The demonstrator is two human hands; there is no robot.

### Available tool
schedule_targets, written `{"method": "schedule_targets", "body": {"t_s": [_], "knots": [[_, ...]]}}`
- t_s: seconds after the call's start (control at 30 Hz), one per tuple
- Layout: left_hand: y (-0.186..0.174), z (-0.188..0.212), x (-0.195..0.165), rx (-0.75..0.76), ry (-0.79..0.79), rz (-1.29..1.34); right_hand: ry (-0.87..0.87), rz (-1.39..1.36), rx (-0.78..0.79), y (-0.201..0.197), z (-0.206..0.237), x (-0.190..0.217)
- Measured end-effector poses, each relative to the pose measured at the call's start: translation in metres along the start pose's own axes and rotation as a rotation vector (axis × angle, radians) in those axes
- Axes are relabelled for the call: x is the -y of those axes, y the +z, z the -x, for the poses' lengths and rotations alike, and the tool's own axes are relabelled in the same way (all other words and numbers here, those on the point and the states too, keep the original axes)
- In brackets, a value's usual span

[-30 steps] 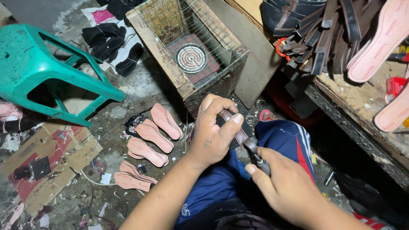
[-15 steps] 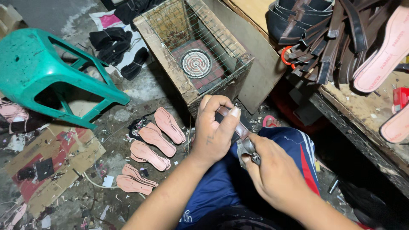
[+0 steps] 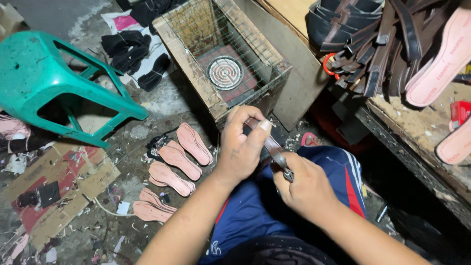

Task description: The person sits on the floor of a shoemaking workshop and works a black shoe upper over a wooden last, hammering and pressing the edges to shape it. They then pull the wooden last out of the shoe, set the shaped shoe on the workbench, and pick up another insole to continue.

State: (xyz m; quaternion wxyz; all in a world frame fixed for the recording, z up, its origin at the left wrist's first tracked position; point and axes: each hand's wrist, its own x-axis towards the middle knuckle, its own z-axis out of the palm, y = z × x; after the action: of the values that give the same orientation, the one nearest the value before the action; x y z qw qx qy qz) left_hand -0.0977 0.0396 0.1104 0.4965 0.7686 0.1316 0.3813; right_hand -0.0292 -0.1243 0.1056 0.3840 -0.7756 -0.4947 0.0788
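The left hand [image 3: 241,147] is closed round the upper end of a narrow brown sandal strap [image 3: 267,142], thumb pressed along its face at about 1 o'clock from the palm; this pins the strap taut and flat, presumably so that its lower end can be worked. The right hand [image 3: 306,189] is clenched at the strap's lower end, at 4 o'clock from the left hand, where a small dark metal piece [image 3: 286,172] shows at the knuckles; whether this is a tool or a fitting cannot be told. Both hands are fully shut, with no gap between fingers and strap; the strap runs diagonally between them, held above the lap in blue shorts [image 3: 338,172].

Pose: left forearm enters from 6 o'clock, wrist straight, back of hand upward; right forearm enters from 5 o'clock, wrist bent inward, fist turned toward the left hand; the hands sit near but apart.

Surroundings: pink insoles [image 3: 174,159] lie in a staggered row on the floor at 9 o'clock from the left hand, within reach; a wire-covered wooden box [image 3: 196,73] with a coil heater [image 3: 225,72] stands at 12 o'clock; a green plastic stool [image 3: 44,78] at 10 o'clock; a bundle of dark straps [image 3: 378,49] on the workbench [image 3: 417,127] at 2 o'clock.
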Motion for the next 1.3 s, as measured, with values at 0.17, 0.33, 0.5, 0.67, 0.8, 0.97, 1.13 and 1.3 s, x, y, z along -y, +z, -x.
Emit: {"method": "schedule_targets", "body": {"t_s": [0.17, 0.33, 0.5, 0.67, 0.8, 0.97, 1.13, 1.3], "knots": [[0.007, 0.022, -0.009, 0.056, 0.067, 0.031, 0.320, 0.167, 0.457, -0.054, 0.015, 0.019], [0.020, 0.027, -0.026, 0.053, 0.081, -0.120, 0.414, 0.216, 0.530, -0.056, 0.013, 0.005], [-0.011, 0.016, -0.058, 0.190, 0.312, -0.436, 0.348, 0.123, 0.424, -0.052, 0.008, 0.009], [-0.037, 0.000, -0.082, 0.466, -0.036, -0.525, 0.273, 0.138, 0.371, -0.042, 0.002, 0.019], [-0.036, -0.007, -0.085, 0.456, 0.016, -0.470, 0.226, 0.138, 0.360, -0.030, 0.010, 0.017], [-0.035, 0.001, -0.081, 0.406, 0.026, -0.517, 0.416, -0.517, 0.476, -0.023, 0.028, 0.005], [-0.034, 0.009, -0.080, 0.411, 0.022, -0.515, 0.519, -0.936, 0.557, -0.017, 0.035, -0.008], [-0.030, 0.018, -0.086, 0.435, 0.053, -0.547, 0.545, -0.825, 0.522, -0.024, 0.037, -0.006]]}}
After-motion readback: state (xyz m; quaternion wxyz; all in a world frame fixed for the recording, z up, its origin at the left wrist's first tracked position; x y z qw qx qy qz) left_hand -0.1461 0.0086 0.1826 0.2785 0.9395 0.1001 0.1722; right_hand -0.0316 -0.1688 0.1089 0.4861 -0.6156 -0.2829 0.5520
